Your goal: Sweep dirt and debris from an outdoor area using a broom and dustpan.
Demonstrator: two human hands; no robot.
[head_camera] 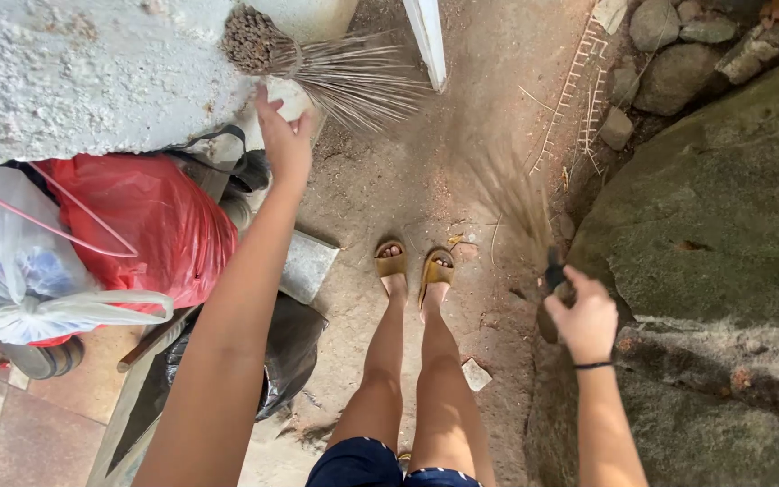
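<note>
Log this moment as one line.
left hand: reaching, open, at stick broom on wall | right hand: gripping second broom, bristles blurred | sandals on dirt

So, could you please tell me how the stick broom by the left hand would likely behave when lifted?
The stick broom looks light: thin dry sticks. Its splayed tips would probably flex, while the bound end should stay stiff. The left hand reaches just below it.

I stand on packed dirt ground (462, 108) in daylight. A rough white plastered wall (65, 72) rises at my left, mossy boulders (723, 198) at my right.
</note>
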